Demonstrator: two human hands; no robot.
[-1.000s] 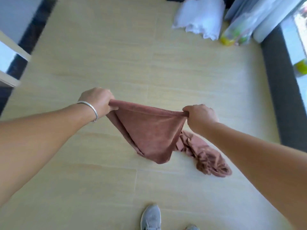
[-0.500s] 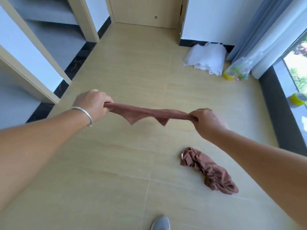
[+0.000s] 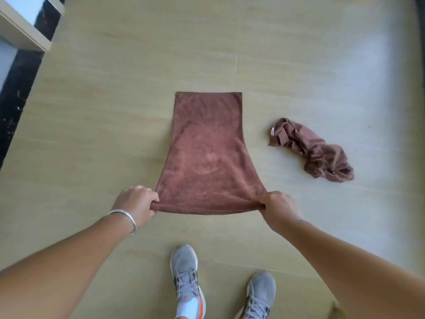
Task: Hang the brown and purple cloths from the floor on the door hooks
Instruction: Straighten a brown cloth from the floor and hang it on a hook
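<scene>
A brown cloth (image 3: 207, 155) is spread out flat in front of me, its far edge straight and its near hem stretched between my hands. My left hand (image 3: 135, 203), with a silver bracelet on the wrist, pinches the near left corner. The near right corner is pinched by my right hand (image 3: 279, 207). A second cloth (image 3: 317, 150), darker and purplish brown, lies crumpled on the wooden floor to the right, apart from both hands. No door hooks are in view.
My two grey shoes (image 3: 187, 279) stand on the floor just below the cloth. A pale door frame (image 3: 25, 31) and a dark skirting strip (image 3: 18, 93) run along the left edge. Light wooden floor (image 3: 92, 111) surrounds the cloths.
The view has tipped down from the hallway to the floor. The brown cloth, held as a taut strip before, now hangs or lies spread out full length, still held by both hands.
</scene>
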